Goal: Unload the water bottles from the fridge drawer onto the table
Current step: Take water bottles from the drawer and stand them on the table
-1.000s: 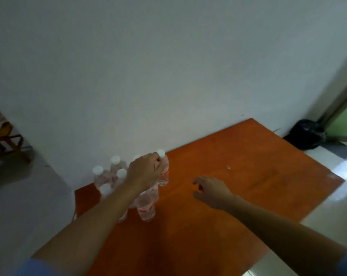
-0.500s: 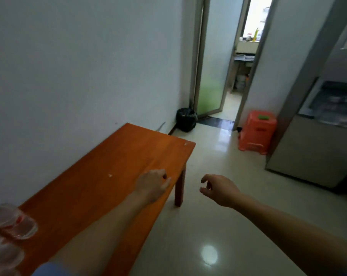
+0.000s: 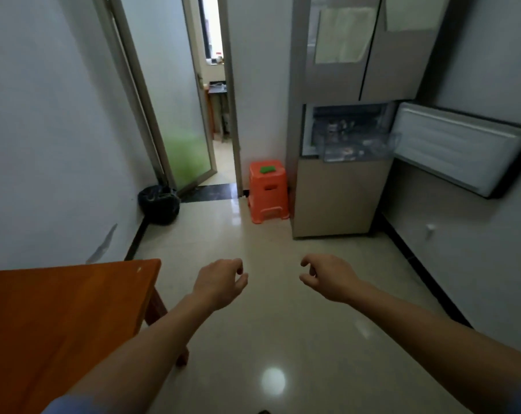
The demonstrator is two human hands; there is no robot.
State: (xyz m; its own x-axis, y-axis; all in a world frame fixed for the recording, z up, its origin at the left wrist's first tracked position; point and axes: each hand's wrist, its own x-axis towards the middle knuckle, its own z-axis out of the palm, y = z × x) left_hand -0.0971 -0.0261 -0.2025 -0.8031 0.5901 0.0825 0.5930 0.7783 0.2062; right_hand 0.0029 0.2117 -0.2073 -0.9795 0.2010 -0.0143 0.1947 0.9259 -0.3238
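A: Reaching forward with both arms, out over the pale floor (image 3: 253,339), wrists about level.

B: Catching the left hand (image 3: 220,283) just past the near corner of the orange table (image 3: 59,309), back of the hand up, with fingers loosely hooked and thumb close to the forefinger. Gripping nothing.

A: Same for the right hand (image 3: 328,277): hanging in the air with fingers slackly curled inward, holding nothing, set apart from the left.

B: And the water bottles?

A: Hard to pick out. Looking ahead at the fridge (image 3: 337,204), with a lower door (image 3: 459,147) swung open to the right and a clear fridge drawer (image 3: 357,147) pulled out in front. Only blurred shapes inside; cannot tell bottles from anything else there.

B: So well apart from both sets of fingertips, clear across the floor.

A: Right. Table down at lower left, touching neither hand.

B: Elsewhere: an orange stool (image 3: 268,195) just beside the fridge with something green (image 3: 267,169) on top, a black bin bag (image 3: 159,204) against the left wall, a frosted glass door (image 3: 187,156) ajar behind it.
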